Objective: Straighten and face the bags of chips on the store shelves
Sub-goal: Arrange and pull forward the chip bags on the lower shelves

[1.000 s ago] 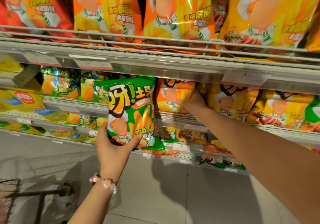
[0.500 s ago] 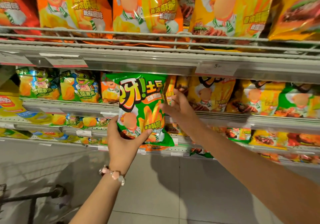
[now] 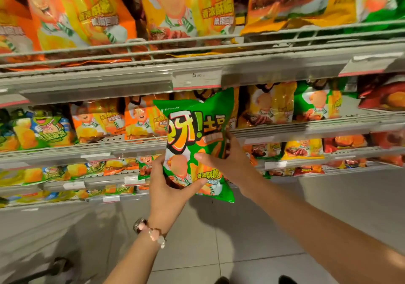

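The right hand, a moment earlier reaching among the shelved bags, had been brought onto the green chip bag, which was now grasped by both it and the left hand. The bag was held upright, face out, in front of the second shelf; it was judged ready to be slotted back.

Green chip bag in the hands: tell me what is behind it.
Behind the green chip bag, a yellow bag peeks out at its right edge on the shelf; the rest there is covered.

Grey tiled floor, metal shelving
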A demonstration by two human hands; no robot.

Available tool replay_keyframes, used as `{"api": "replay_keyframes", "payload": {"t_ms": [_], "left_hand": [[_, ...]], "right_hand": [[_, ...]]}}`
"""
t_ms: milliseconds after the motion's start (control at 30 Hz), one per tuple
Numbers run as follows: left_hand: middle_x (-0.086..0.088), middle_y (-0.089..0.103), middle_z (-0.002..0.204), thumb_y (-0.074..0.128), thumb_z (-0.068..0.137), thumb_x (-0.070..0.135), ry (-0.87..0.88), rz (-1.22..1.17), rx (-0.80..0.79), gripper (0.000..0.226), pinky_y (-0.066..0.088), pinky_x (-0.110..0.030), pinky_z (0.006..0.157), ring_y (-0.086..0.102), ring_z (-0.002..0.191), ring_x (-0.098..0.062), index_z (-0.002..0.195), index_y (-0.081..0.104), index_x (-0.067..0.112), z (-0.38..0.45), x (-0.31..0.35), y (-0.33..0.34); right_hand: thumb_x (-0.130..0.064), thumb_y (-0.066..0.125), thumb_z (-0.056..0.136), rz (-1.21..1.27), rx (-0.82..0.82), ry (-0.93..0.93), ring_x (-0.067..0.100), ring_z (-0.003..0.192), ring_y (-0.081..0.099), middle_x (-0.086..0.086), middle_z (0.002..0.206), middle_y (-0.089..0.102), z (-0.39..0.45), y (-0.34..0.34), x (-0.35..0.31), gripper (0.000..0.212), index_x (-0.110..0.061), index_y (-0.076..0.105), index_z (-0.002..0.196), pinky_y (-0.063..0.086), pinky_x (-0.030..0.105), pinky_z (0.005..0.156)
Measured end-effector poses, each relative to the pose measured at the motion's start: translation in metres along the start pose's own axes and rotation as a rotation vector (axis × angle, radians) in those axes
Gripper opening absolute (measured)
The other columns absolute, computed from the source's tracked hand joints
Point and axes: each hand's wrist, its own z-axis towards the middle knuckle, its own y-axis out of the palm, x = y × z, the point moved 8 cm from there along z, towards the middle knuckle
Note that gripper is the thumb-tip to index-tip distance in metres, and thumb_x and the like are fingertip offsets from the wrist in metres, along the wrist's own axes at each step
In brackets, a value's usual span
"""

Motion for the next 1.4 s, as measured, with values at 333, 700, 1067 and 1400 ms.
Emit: {"api": "replay_keyframes", "payload": {"t_ms": [333,700,1067,1400], "left_hand": [[0.008,0.059,0.108,0.092,0.047,0.031,0.124,0.108,-0.124,0.078,0.05,-0.023,0.085,0.059,0.103,-0.007,0.106,0.042,0.037,-0.008,0.041,0.111],[0.006,0.061,0.11,0.082,0.038,0.068,0.237,0.266,-0.276,0.092,0.049,-0.043,0.088,0.058,0.104,-0.014,0.113,0.046,0.029,-0.017,0.092,0.238],[-0.02,0.032,0.149,0.077,0.055,0.068,0.639,1.062,-0.189,0.112,0.014,-0.063,0.109,0.022,0.139,-0.043,0.145,0.037,0.015,0.041,0.123,0.316],[-0.015,-0.001,0.154,0.082,0.067,0.021,0.401,1.409,-0.096,0.12,0.007,-0.07,0.108,-0.011,0.143,-0.038,0.151,-0.003,0.026,0.074,0.094,0.342]], "right_hand": [[-0.012,0.082,0.07,0.003,0.213,-0.037,-0.003,0.084,0.065,-0.013,0.095,0.067,-0.012,-0.118,0.0,0.046,-0.029,0.054,0.103,0.051,0.012,0.07],[-0.016,0.083,0.068,0.078,0.391,0.032,0.004,0.085,0.066,-0.011,0.094,0.067,-0.027,-0.27,0.011,0.049,-0.025,0.053,0.106,0.051,0.014,0.063],[-0.027,0.082,0.068,-0.01,0.517,0.049,0.012,0.091,0.065,-0.003,0.104,0.068,-0.022,-0.419,-0.015,0.061,-0.017,0.054,0.12,0.051,0.032,0.078],[-0.019,0.075,0.077,-0.033,0.439,-0.104,0.017,0.097,0.067,0.003,0.109,0.069,0.019,-0.46,-0.059,0.049,-0.011,0.055,0.121,0.053,0.036,0.083]]}}
